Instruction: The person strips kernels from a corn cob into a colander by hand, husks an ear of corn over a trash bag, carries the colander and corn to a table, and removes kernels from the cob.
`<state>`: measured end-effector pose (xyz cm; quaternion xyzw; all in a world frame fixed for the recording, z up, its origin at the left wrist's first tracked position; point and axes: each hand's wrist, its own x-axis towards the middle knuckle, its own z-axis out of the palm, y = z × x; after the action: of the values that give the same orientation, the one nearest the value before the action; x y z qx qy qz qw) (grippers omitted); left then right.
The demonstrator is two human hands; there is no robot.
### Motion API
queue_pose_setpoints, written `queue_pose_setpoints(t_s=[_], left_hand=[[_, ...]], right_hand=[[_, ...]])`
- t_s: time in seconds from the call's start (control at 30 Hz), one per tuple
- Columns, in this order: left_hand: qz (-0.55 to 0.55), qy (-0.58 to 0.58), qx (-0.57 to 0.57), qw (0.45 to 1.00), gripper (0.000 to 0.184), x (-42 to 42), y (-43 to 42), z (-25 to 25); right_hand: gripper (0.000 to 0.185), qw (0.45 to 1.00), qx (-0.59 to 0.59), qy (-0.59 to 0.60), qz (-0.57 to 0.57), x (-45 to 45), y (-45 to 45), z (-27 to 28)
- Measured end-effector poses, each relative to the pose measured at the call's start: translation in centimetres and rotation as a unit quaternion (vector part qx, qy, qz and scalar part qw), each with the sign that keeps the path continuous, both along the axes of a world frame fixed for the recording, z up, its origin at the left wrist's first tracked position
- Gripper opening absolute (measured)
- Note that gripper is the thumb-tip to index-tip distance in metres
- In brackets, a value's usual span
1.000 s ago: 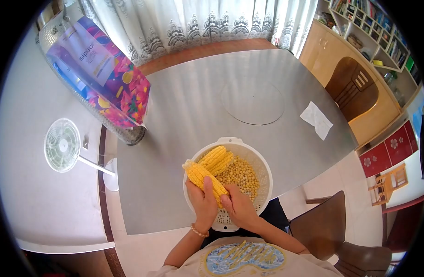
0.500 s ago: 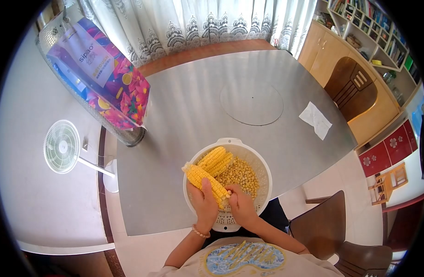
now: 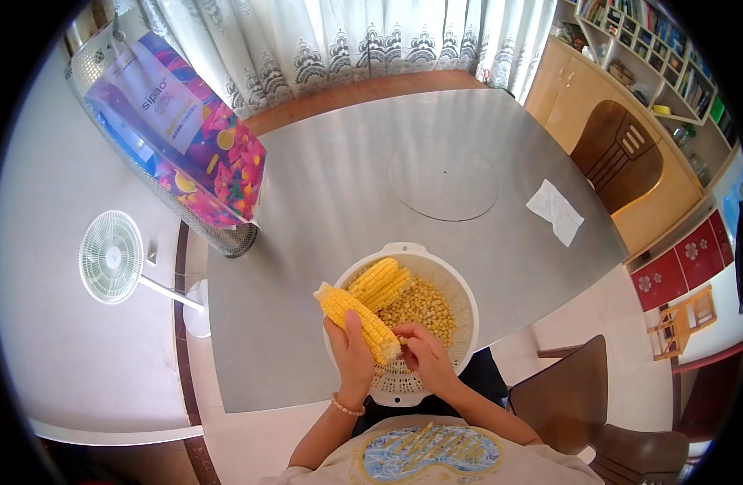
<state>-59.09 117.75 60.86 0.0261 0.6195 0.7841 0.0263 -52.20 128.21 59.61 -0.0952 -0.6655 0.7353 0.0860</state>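
My left hand (image 3: 354, 356) is wrapped round a yellow corn cob (image 3: 357, 319), which it holds tilted above the colander. At the cob's lower end, my right hand (image 3: 426, 358) has its fingers curled together close to the pale cut tip; what they pinch is too small to make out. Beneath both hands stands a white plastic colander (image 3: 467, 311). Inside it, loose corn kernels (image 3: 424, 311) lie on the right, and more corn cobs (image 3: 378, 283) rest at the upper left, partly behind the held one.
The colander is at the near edge of a grey table (image 3: 307, 202). A white tissue (image 3: 556, 212) lies to the right. At the far left stands a mesh bin (image 3: 240, 241) with a colourful bag (image 3: 177, 121). A chair (image 3: 561, 396) is near my right side.
My right hand has come slightly away from the cob's lower end, baring the pale tip. The held cob has shifted a little up and left with my left hand.
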Motion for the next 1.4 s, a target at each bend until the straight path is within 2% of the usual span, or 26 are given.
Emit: queue_pose_setpoints(t_s=[0.07,0.1,0.17,0.3,0.37,0.47,0.5,0.57,0.6,0.67,0.7,0.77,0.93,1.0,1.07,1.1,1.13,1.17,1.2,1.23,1.27,1.3,1.37,1.4], left_hand=[[0.001,0.020,-0.028,0.999,0.035,-0.1,-0.1,-0.5],[0.002,0.040,-0.055,0.998,0.035,-0.1,-0.1,-0.6],[0.006,0.059,-0.073,0.996,0.034,0.1,-0.1,-0.4],[0.019,0.111,-0.103,0.988,0.033,0.4,0.2,-0.4],[0.020,0.114,-0.104,0.988,0.033,0.4,0.2,-0.6],[0.022,0.111,-0.107,0.988,0.033,0.5,0.2,-1.0],[0.027,0.105,-0.108,0.988,0.033,0.5,0.3,-1.0],[0.023,0.109,-0.111,0.987,0.033,0.6,0.4,-0.3],[0.020,0.112,-0.115,0.987,0.033,0.5,0.4,-0.1],[0.024,0.110,-0.114,0.987,0.033,0.3,0.3,-0.5],[0.027,0.109,-0.113,0.987,0.033,0.2,0.2,-0.7],[0.024,0.101,-0.101,0.989,0.032,0.2,0.2,-0.9],[0.008,0.069,-0.057,0.996,0.031,0.4,0.1,-0.5],[0.001,0.126,-0.128,0.984,0.030,0.5,0.1,-0.7],[0.004,0.121,-0.137,0.983,0.031,0.3,0.0,-1.3],[0.007,0.116,-0.145,0.983,0.032,0.3,-0.1,-1.4],[0.006,0.116,-0.145,0.983,0.032,0.3,-0.1,-1.3],[0.009,0.076,-0.096,0.992,0.033,0.2,-0.2,-0.8],[0.012,0.036,-0.047,0.998,0.034,0.1,-0.2,-0.4],[0.013,0.036,-0.048,0.998,0.034,-0.1,-0.2,-0.2],[0.005,0.011,0.003,1.000,0.035,-0.3,-0.3,0.0],[-0.005,-0.013,0.053,0.998,0.037,-0.4,-0.4,0.1],[-0.025,-0.044,0.091,0.995,0.037,-0.6,-0.6,-0.4],[-0.046,-0.076,0.128,0.988,0.036,-0.7,-0.6,-0.5]], right_hand=[[0.024,0.980,-0.186,-0.051,0.047,0.0,0.4,1.1],[0.024,0.980,-0.186,-0.051,0.047,-0.2,0.2,1.2],[0.022,0.996,-0.069,-0.047,0.027,-0.7,-0.5,1.3],[0.022,0.999,-0.028,-0.039,0.021,-0.6,-0.8,1.0],[0.023,0.989,0.145,0.020,-0.029,-0.4,-1.1,0.8],[0.024,0.978,0.205,-0.020,-0.030,-0.1,-1.2,1.5],[0.024,0.978,0.205,-0.020,-0.031,-0.2,-1.2,1.0],[0.025,0.990,0.115,0.047,-0.059,-0.6,-1.1,-0.2],[0.025,0.990,0.115,0.048,-0.059,-0.5,-1.0,-0.2],[0.024,0.999,0.033,0.013,-0.032,-0.4,-0.8,0.4],[0.024,0.999,0.033,0.013,-0.032,-0.4,-0.8,0.8],[0.023,0.992,0.120,-0.022,-0.012,-0.5,-0.9,1.4],[0.019,0.994,0.106,0.004,0.009,-0.4,-0.6,0.7],[0.018,0.993,0.119,-0.001,0.017,-0.3,-0.5,0.7],[0.018,0.989,0.136,-0.060,-0.003,-0.2,-0.6,1.0],[0.018,0.989,0.136,-0.061,-0.004,-0.1,-0.5,0.9],[0.021,0.995,0.044,-0.084,-0.011,-0.1,-0.4,0.7],[0.025,0.993,-0.048,-0.105,-0.016,-0.2,-0.3,0.4],[0.025,0.993,-0.049,-0.105,-0.017,-0.3,-0.2,0.1],[0.028,0.998,-0.005,-0.053,-0.039,-0.4,-0.1,-0.2],[0.032,0.997,0.037,-0.001,-0.060,-0.4,-0.1,-0.4],[0.032,0.997,0.037,-0.001,-0.060,-0.4,0.0,-0.5],[0.038,0.981,0.174,0.047,-0.066,-0.6,0.3,-0.5],[0.038,0.981,0.174,0.047,-0.067,-0.6,0.3,-0.5]])
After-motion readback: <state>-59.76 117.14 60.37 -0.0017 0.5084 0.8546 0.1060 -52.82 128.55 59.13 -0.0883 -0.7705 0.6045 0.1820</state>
